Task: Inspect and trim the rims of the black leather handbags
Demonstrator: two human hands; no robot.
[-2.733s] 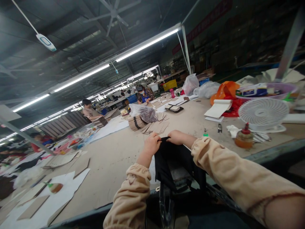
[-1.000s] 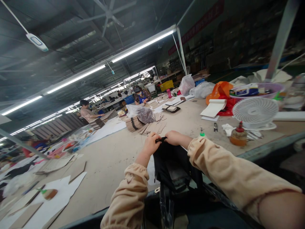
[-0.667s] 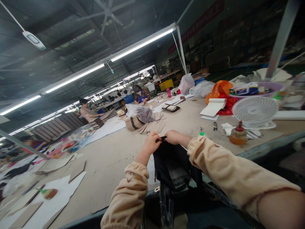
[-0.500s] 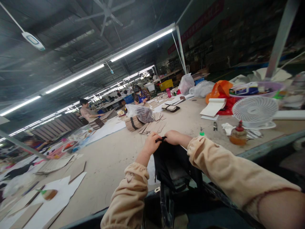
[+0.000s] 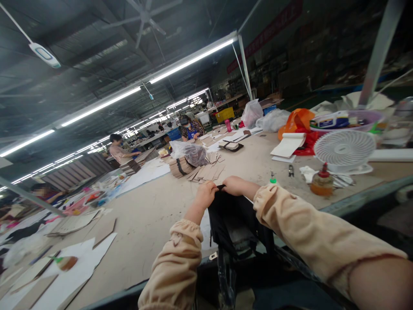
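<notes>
Both hands pinch the far edge of a black piece of fabric or leather [image 5: 226, 219], which hangs toward me at the table's front edge; its exact kind I cannot make out. My left hand [image 5: 206, 193] grips the edge from the left, with fingers closed. Close beside it, my right hand [image 5: 237, 186] holds the same edge from the right, fingers curled over it. Beige sleeve covers are on both forearms. The lower part of the black piece runs into shadow below the table edge. A small metal zipper-pull-like piece [image 5: 213, 256] lies left of it.
Beyond my hands lie a strapped bundle of brown pieces [image 5: 180, 167] and loose strips [image 5: 206, 173]. To the right are a white fan [image 5: 344, 148], a glue bottle [image 5: 322, 181] and small clippers [image 5: 291, 171]. Another glue bottle [image 5: 67, 263] lies at left. Several co-workers sit or stand farther off.
My left hand has shifted very slightly, its fingers closer over the black edge. The right hand stays nearly in place. A co-worker at the far left has moved a little.
</notes>
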